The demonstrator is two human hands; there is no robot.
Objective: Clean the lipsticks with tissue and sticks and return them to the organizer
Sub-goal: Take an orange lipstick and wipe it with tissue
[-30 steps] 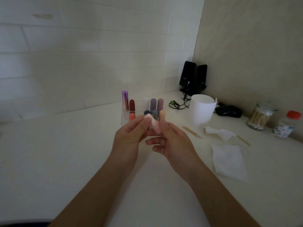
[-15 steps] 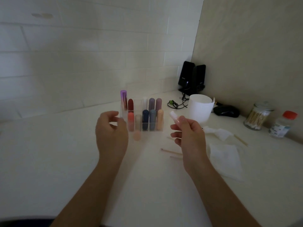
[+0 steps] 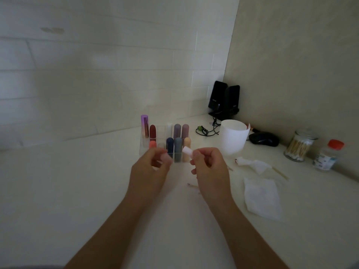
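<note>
**Obs:** Start with the big stuff.

**Op:** Desk (image 3: 58, 191), corner spot. Supplies are parked off to the right and the hands work in the middle. My reading: the person wants everything within one reach.

**Obs:** Organizer?

**Op:** Clear organizer (image 3: 144, 147), upright, just beyond both hands. Tubes stand in two rows. One back-row slot between the dark red and the white tube looks vacant, which is likely the home for what's in hand.

**Obs:** Tissue?

**Op:** Flat tissue (image 3: 262, 199) lies spread out on the right. Crumpled tissue (image 3: 250, 164) lies near the white cup (image 3: 233, 138), presumably spent.

**Obs:** Hands.

**Op:** Right hand (image 3: 209, 167): grip closed round the pale lipstick (image 3: 187, 151). The tube's end pokes up past the fingers, and it's held off the desk just in front of the organizer. Left hand (image 3: 153, 167): grip pinched on a small pale pink piece (image 3: 165, 157). It's blurred, but I take it for the cap. The two are near but not touching, which I judge as lining up to cap.

**Obs:** Sticks?

**Op:** One stick (image 3: 194, 186) lies on the desk below the right hand, not held.
</note>
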